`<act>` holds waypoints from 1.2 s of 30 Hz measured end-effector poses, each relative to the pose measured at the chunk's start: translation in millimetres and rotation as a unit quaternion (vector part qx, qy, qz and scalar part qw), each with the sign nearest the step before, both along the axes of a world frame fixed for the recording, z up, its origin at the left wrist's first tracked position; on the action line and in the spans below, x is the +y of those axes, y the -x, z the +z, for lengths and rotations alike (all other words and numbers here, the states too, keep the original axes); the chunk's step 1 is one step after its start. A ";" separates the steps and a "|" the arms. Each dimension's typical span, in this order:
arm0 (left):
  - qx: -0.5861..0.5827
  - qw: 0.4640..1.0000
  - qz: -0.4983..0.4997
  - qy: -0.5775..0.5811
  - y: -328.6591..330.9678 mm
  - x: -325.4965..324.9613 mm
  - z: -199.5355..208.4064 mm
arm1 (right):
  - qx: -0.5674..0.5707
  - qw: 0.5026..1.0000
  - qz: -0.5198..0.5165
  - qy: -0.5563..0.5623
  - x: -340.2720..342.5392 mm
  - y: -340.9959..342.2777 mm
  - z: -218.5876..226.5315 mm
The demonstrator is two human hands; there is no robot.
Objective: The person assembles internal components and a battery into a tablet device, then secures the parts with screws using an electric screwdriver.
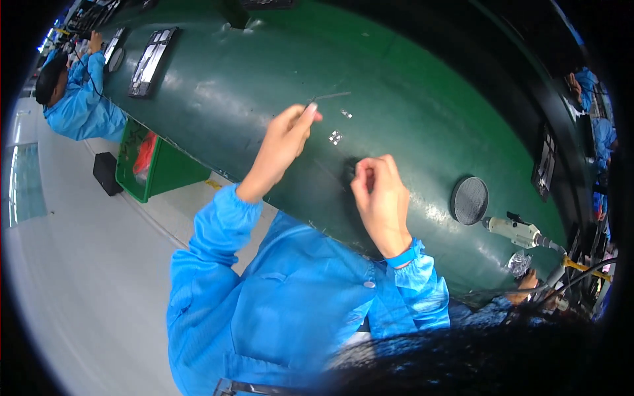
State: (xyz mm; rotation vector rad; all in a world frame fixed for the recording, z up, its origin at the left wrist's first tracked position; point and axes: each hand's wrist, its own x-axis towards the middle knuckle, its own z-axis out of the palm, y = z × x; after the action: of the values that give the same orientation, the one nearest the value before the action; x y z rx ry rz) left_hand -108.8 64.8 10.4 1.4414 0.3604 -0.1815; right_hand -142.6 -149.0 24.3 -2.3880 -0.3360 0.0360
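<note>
Left hand (282, 144) pinching a slim grey strip (333, 96) over a glossy green tabletop (422, 109), small silver-and-black pieces (335, 137) lying between both hands; right hand (383, 198) with fingers curled, cannot tell whether gripping anything

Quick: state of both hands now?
Left hand: closed, holding a thin tool.
Right hand: fingers curled toward the thumb; can't tell whether it grips anything.
</note>
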 end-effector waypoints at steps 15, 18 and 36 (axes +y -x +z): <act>-0.424 0.678 -0.292 -0.524 61.7 5.1 -61.9 | -0.204 0.974 0.102 -0.005 49.2 -127.0 -60.2; -0.435 0.633 -0.285 -0.574 71.4 -10.9 -65.6 | -0.236 0.960 0.101 0.113 51.7 -114.1 -61.5; -0.157 0.938 0.270 0.152 68.6 23.2 -11.9 | -0.120 0.959 0.176 -0.188 123.5 5.9 -25.5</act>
State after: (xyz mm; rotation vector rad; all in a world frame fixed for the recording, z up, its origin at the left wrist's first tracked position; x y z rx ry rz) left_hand -177.4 88.0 -1.5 0.9998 0.4298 0.4197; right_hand -148.5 -25.5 -1.2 -1.9321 -0.8067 -0.1438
